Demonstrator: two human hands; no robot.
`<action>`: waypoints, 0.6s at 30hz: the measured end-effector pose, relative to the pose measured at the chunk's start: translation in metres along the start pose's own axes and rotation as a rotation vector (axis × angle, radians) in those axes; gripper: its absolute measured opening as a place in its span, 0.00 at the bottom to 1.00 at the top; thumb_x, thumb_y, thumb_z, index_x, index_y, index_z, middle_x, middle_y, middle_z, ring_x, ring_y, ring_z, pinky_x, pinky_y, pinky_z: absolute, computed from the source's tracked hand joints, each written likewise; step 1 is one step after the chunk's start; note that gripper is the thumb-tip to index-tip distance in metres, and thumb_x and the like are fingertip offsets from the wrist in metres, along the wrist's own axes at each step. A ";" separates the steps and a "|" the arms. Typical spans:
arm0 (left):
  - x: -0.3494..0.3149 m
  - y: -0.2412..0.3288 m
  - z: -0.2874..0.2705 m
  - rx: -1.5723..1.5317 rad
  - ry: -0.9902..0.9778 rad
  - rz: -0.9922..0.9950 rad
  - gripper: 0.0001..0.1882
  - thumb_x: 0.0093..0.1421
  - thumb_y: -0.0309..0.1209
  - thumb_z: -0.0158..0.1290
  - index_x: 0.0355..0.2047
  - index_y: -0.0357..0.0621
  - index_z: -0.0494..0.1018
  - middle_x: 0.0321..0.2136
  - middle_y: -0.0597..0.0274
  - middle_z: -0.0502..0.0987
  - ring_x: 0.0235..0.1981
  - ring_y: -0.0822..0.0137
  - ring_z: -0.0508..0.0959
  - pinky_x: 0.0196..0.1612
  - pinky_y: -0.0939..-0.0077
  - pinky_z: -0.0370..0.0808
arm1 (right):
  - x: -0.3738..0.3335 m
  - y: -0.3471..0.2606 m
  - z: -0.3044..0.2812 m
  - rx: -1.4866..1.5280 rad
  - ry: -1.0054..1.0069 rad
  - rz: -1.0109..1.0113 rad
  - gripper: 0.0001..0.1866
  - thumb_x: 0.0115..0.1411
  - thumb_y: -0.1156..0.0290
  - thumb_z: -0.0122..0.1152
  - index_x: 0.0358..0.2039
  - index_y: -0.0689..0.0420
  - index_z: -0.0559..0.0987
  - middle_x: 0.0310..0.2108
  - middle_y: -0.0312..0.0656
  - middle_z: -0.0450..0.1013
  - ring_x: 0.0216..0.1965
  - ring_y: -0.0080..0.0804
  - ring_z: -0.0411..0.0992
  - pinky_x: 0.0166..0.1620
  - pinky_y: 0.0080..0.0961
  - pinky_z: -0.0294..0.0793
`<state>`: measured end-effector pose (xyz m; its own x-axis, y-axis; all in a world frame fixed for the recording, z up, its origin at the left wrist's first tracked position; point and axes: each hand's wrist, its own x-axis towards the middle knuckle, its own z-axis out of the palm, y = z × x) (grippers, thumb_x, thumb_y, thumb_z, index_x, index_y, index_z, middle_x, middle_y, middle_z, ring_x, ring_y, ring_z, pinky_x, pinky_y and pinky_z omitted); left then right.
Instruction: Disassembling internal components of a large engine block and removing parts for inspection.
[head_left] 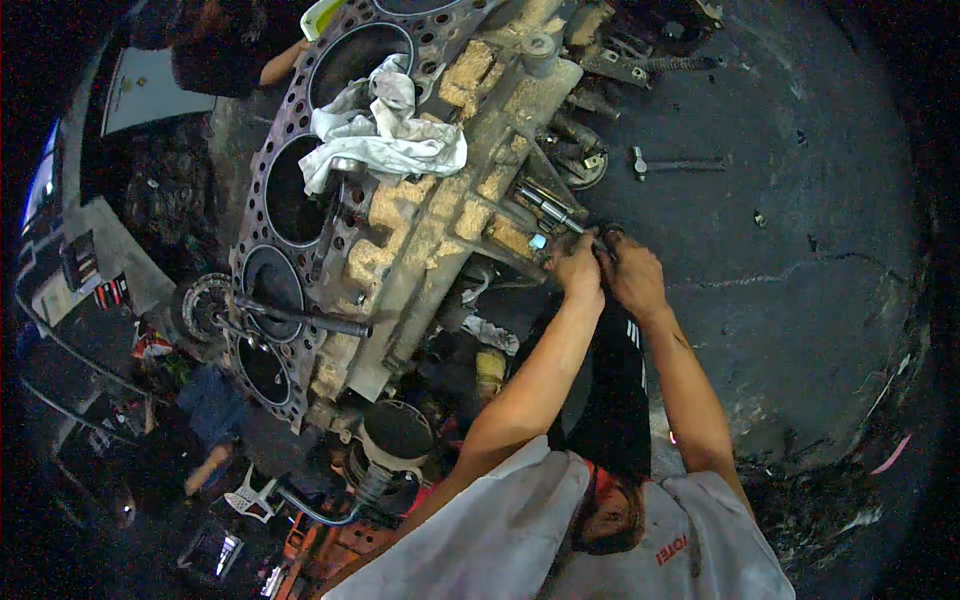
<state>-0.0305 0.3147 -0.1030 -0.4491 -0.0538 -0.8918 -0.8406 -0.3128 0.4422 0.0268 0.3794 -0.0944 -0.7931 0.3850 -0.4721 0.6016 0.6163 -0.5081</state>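
Note:
My left hand (577,265) and my right hand (636,274) are close together beside the right side of a large, dirty engine block (430,230). Both have their fingers closed, but what they grip is dark and mostly hidden. A shiny metal cylinder (545,206) lies at a slant in the block's side, its lower end close to my left fingers. Just left of that hand is a small light-blue piece (538,242). A crumpled white rag (390,130) is draped over the block's top, partly across the round cylinder bores.
A long-handled tool (640,163) lies on the dark floor (800,330) at right. A dark bar (320,318) crosses the block's near left end. Another person's arm (283,62) reaches in at upper left, and a second person's arm (208,468) shows at lower left.

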 end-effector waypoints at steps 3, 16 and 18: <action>-0.003 0.001 0.005 0.217 0.049 -0.009 0.34 0.52 0.33 0.58 0.53 0.36 0.54 0.46 0.54 0.68 0.43 0.60 0.70 0.44 0.63 0.69 | -0.001 -0.001 0.003 0.017 0.114 -0.012 0.22 0.53 0.62 0.55 0.43 0.65 0.69 0.40 0.60 0.69 0.43 0.57 0.67 0.47 0.42 0.67; 0.000 -0.006 -0.013 0.261 0.006 0.043 0.19 0.55 0.34 0.55 0.44 0.38 0.66 0.40 0.58 0.71 0.39 0.64 0.70 0.42 0.72 0.67 | -0.002 0.004 0.025 -0.069 0.295 -0.170 0.20 0.49 0.72 0.57 0.43 0.63 0.70 0.42 0.56 0.70 0.48 0.50 0.66 0.45 0.38 0.67; 0.000 -0.007 -0.012 0.336 0.098 0.049 0.20 0.56 0.35 0.54 0.45 0.38 0.65 0.42 0.58 0.71 0.41 0.64 0.69 0.44 0.71 0.66 | -0.003 0.010 0.033 -0.021 0.375 -0.213 0.21 0.50 0.72 0.57 0.45 0.65 0.68 0.41 0.57 0.70 0.45 0.49 0.68 0.44 0.36 0.68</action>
<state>-0.0208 0.3059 -0.1076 -0.4741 -0.1566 -0.8665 -0.8787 0.0214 0.4769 0.0379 0.3618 -0.1214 -0.8813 0.4685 -0.0616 0.4218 0.7213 -0.5494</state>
